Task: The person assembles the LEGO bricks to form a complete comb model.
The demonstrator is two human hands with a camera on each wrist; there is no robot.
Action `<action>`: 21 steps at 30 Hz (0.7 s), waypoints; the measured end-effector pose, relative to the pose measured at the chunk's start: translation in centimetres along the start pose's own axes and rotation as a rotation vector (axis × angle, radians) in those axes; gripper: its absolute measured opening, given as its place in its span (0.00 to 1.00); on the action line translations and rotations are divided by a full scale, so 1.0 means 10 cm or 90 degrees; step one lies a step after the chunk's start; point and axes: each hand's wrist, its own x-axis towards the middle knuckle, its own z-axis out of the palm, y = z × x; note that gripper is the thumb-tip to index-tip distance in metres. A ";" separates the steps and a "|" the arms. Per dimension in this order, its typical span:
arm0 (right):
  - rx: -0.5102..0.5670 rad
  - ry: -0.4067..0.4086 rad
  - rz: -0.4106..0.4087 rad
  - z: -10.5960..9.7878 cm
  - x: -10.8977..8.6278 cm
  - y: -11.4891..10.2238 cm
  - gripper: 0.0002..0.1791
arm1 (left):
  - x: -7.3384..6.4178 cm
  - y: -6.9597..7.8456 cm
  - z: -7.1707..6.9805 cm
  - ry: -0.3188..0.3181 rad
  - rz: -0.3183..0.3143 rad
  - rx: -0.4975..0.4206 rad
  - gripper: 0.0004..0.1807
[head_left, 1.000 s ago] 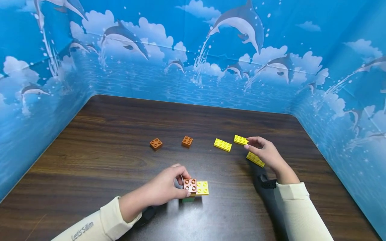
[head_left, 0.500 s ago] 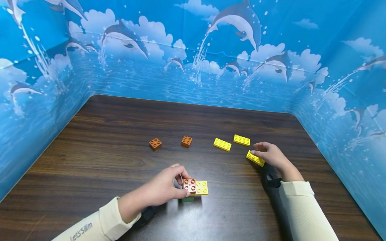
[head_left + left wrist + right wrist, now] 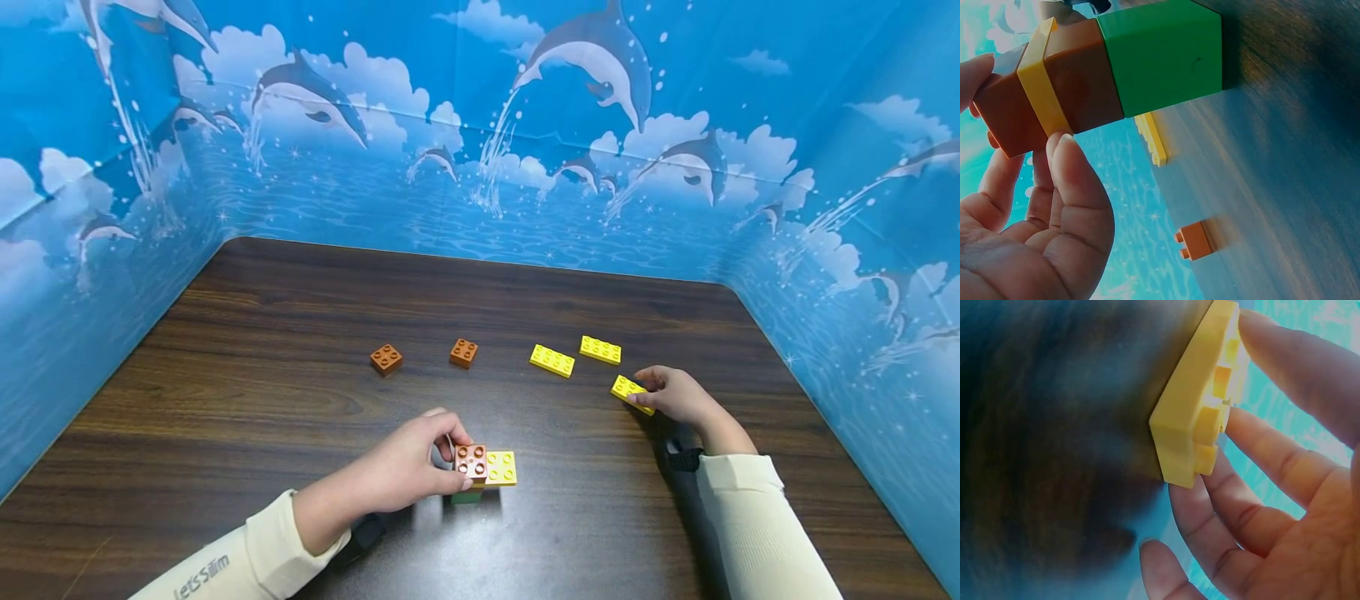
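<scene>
From where I stand, the left hand (image 3: 420, 462) has thumb and fingers around a small stack near the front of the bench (image 3: 300, 317), pinching its upper part and hiding much of its left side. The stack has a brown top block (image 3: 471, 461) with four studs showing, a yellow layer (image 3: 501, 468) jutting out to the right beneath it, a second brown block (image 3: 1082, 75) under that, and a green block (image 3: 1163, 59) at the foot.

Over to the right, the right hand (image 3: 678, 396) pinches a yellow plate (image 3: 624, 387) between thumb and fingers, covering its right end. The plate lies farther from the person than the stack, well apart from it.

Two more yellow pieces sit just beyond that plate: the left yellow plate (image 3: 552, 361) and the far yellow plate (image 3: 601, 350), near each other without touching. Off to the left stand two loose brown blocks, the middle brown block (image 3: 463, 352) and the outer brown block (image 3: 386, 359), with a gap between them.

Each cuff has a black band by it, and a blue dolphin backdrop (image 3: 405, 208) walls in the back and sides.
</scene>
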 end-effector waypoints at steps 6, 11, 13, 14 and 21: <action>0.009 -0.004 -0.003 -0.01 0.00 -0.01 0.30 | 0.02 0.01 -0.02 -0.008 -0.006 -0.013 0.14; 0.005 -0.008 -0.012 -0.01 -0.01 -0.03 0.28 | 0.03 0.02 -0.05 -0.011 -0.011 -0.017 0.14; -0.006 -0.009 -0.016 -0.01 0.00 -0.04 0.26 | 0.04 0.02 -0.06 -0.012 -0.012 -0.017 0.14; -0.011 -0.009 -0.018 -0.01 0.00 -0.04 0.26 | 0.04 0.02 -0.06 -0.013 -0.012 -0.016 0.14; -0.057 0.001 -0.032 -0.01 0.01 -0.08 0.24 | 0.06 0.03 -0.09 -0.018 -0.016 -0.018 0.14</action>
